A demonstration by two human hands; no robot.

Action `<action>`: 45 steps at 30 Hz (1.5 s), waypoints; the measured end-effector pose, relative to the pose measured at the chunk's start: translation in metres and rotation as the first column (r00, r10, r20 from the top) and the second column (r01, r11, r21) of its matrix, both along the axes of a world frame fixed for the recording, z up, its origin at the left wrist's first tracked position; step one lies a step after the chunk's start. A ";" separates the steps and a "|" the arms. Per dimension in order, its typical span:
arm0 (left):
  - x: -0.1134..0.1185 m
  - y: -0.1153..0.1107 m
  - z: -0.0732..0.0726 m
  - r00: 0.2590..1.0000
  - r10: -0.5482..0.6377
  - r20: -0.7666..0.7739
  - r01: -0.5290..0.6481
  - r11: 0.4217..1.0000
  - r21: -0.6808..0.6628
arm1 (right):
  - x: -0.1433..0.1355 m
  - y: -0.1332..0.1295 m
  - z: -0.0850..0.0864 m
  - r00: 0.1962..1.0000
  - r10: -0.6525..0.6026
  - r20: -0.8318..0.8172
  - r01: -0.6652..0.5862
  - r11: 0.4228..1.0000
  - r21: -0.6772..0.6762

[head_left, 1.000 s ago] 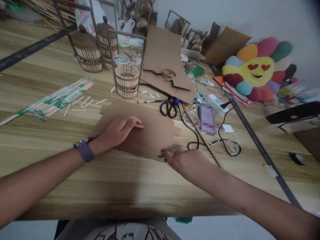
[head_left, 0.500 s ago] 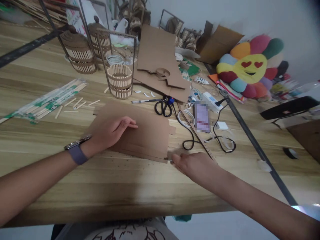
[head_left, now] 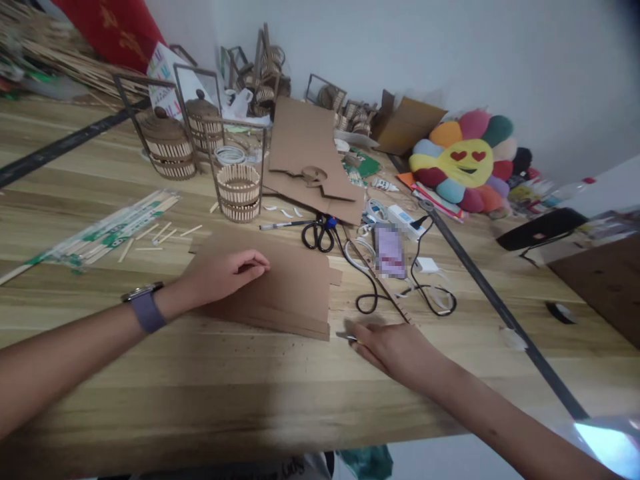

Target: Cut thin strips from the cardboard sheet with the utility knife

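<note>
A brown cardboard sheet (head_left: 287,280) lies flat on the table in front of me, with a narrow strip along its near edge. My left hand (head_left: 233,272), a watch on its wrist, is over the left part of the sheet. Its fingers are curled, thumb tip against fingertip, with nothing visible in them. My right hand (head_left: 383,343) grips a small craft knife (head_left: 346,336); most of its handle is hidden in the fist. The blade points left, just off the sheet's near right corner. Small dark crumbs lie along the near edge.
Black scissors (head_left: 319,235), a pen (head_left: 285,225), a phone (head_left: 390,250) and looped cables (head_left: 367,305) lie beyond the sheet. Small slatted wooden buckets (head_left: 239,193) stand behind, near cut cardboard (head_left: 303,137). Packed sticks (head_left: 113,230) lie left; a flower cushion (head_left: 465,163) sits back right.
The knife in my right hand has come away from the sheet's corner, to the right. My left hand's fingers have curled in from stretched out. The camera view has tilted up.
</note>
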State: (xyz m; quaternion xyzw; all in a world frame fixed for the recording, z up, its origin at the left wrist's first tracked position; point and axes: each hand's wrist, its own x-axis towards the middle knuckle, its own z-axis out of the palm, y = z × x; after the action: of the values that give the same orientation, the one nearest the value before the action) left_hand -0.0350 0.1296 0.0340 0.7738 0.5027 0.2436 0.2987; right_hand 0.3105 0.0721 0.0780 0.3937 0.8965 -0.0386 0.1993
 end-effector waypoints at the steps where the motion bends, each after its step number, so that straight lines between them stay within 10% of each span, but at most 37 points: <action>1: -0.003 0.007 0.001 0.999 -0.019 -0.044 0.022 0.998 0.061 | 0.002 -0.002 -0.001 1.000 -0.021 -0.022 0.020 1.000 -0.007; 6: -0.016 0.031 0.010 0.968 -0.101 -0.228 0.159 0.955 0.251 | -0.002 -0.011 -0.002 0.987 -0.139 -0.074 0.136 0.989 -0.050; 13: -0.058 0.005 0.000 0.961 0.123 -0.248 -0.030 0.937 0.348 | -0.028 -0.003 0.008 0.990 -0.097 -0.105 0.092 0.994 -0.051; 27: -0.060 -0.014 -0.033 0.901 0.127 -0.414 0.094 0.876 0.474 | -0.214 0.040 0.010 0.964 0.219 -0.149 -0.231 0.971 -0.063; 45: -0.060 -0.016 -0.023 0.876 0.115 -0.469 0.143 0.866 0.480 | -0.239 0.034 0.000 0.953 0.298 -0.055 -0.299 0.954 -0.028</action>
State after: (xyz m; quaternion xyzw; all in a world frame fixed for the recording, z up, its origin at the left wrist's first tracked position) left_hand -0.0949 0.1140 0.0112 0.8639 0.4745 0.1626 -0.0449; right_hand 0.0719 0.1062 0.0784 0.2491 0.9496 -0.0338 0.1875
